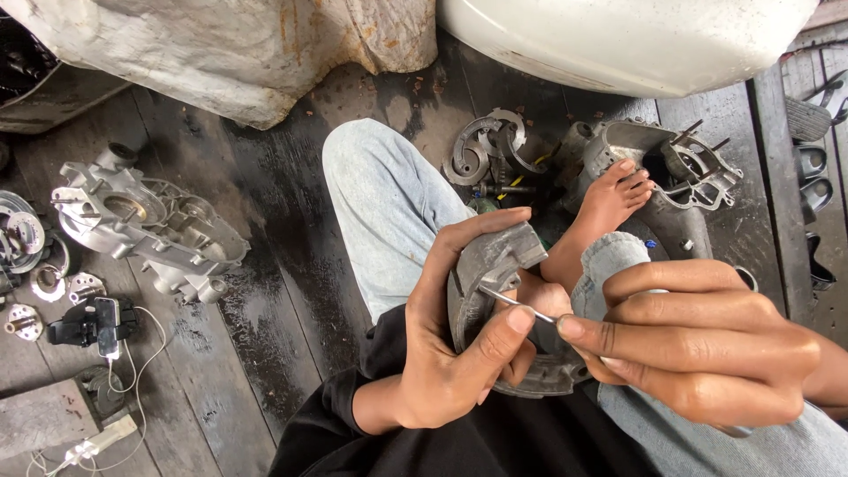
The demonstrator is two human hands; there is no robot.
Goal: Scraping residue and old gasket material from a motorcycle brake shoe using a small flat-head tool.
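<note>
1. The view looks down from the person's head at both bare hands, held over a lap in pale jeans, with dark wooden floorboards below.
2. The left hand has its grip clamped on a grey, curved metal part shaped like a brake shoe, the fingers curled over its top edge and the thumb pressed against its face.
3. The right hand has its grip pinched together on a thin metal pin, thumb and forefinger holding the near end.
4. The far tip of the pin touches the face of the brake shoe, just above the left thumb.
5. Judging by this, the pin is only starting to meet the part: it lies against the surface and is not yet seated. Whether it goes in or comes out cannot be told.
6. Beyond both grips, the person's bare foot rests on a grey engine casing lying on the floor.
7. Just left of that casing lie curved metal plates.
8. Well to the left of the left grip sits a second engine casing, with small round metal parts and a phone on a cable near it.
9. A white rounded body panel lies at the far edge.
</note>
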